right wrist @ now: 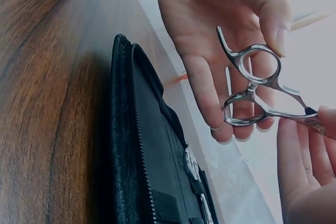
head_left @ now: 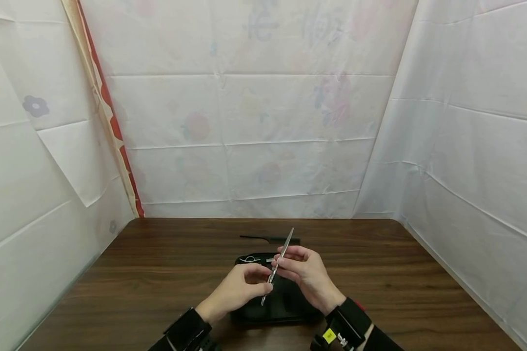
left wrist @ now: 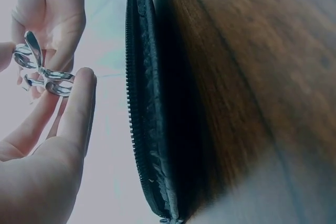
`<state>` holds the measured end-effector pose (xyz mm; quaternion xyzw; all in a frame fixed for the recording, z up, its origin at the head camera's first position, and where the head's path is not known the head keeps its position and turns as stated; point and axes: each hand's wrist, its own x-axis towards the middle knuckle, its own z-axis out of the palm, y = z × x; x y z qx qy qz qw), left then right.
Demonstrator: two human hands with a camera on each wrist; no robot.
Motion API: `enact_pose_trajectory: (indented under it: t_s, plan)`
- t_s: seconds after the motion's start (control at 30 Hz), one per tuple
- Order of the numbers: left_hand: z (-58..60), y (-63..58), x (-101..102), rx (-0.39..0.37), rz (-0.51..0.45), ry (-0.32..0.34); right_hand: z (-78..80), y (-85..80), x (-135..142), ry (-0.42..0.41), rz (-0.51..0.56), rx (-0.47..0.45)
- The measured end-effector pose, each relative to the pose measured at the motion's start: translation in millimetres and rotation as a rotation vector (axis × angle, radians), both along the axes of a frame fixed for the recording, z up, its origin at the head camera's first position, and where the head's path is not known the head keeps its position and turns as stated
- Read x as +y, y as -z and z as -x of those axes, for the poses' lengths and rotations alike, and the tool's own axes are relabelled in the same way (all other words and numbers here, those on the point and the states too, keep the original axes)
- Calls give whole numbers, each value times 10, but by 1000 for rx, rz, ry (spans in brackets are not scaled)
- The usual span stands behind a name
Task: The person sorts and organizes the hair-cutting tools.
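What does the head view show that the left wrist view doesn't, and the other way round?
Only the head view: a dark comb and a ringed metal tool in the black case.
Only the left wrist view: clear zip teeth along the case's edge.
Both: silver scissors, left hand, right hand, the case and wooden table.

Creased white sheets (head_left: 263, 107) hang along the far edge and both sides of the wood-grain worktop (head_left: 158, 253); a red-edged strip (head_left: 107, 109) drops to its far left corner.
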<state>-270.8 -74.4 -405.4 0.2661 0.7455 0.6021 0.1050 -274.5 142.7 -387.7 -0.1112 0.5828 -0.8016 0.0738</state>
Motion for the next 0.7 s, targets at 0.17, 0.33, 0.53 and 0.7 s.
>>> enact_pose_trajectory:
  t_s: [0.17,0.33,0.53,0.7]
  plan:
    - [5,13,11,-3,6,-3,9,10,-4,11,-11,5]
    - [-2,4,4,-18,14,23,5,34,-1,21,-23,25]
    - [-2,-44,-32,30,27,88,2,6,16,20,-49,59]
    - [18,-63,-75,40,72,141,4,-31,44,14,-60,80]
